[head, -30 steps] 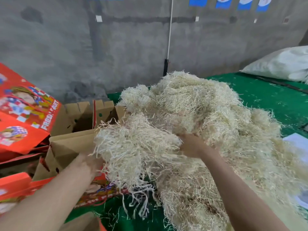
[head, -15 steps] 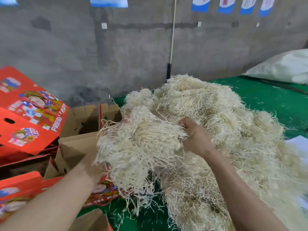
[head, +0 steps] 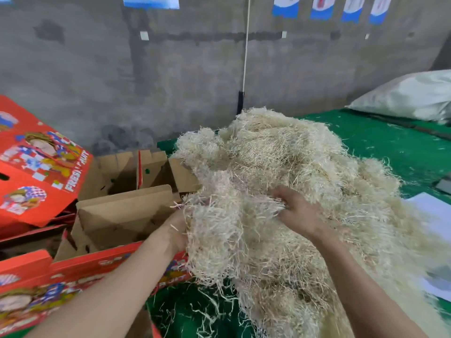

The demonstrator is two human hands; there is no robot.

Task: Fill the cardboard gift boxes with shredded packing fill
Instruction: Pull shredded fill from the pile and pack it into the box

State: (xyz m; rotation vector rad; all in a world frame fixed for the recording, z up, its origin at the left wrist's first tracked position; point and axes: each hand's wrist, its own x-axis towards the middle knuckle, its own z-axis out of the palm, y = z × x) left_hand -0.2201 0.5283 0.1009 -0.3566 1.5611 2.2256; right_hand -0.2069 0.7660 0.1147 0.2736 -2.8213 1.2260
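Note:
A big heap of pale shredded fill point(head: 305, 172) lies on the green table. My right hand point(head: 296, 211) grips a clump of fill point(head: 231, 228) from the top. My left hand point(head: 179, 230) holds the same clump from its left side, fingers buried in the strands. The clump hangs over the right edge of an open red cardboard gift box point(head: 117, 223), whose brown inside shows. A second open box point(head: 136, 172) stands behind it.
A closed red box point(head: 36, 162) printed with fruit pictures leans at the left. White paper sheets point(head: 436, 215) lie at the right of the heap. A white sack point(head: 410, 93) rests at the back right. Loose strands are scattered on the green cover point(head: 195, 313).
Both hands have pulled the clump away from the heap and moved it left, toward the open box. My right hand has shifted its grip to the top of the clump.

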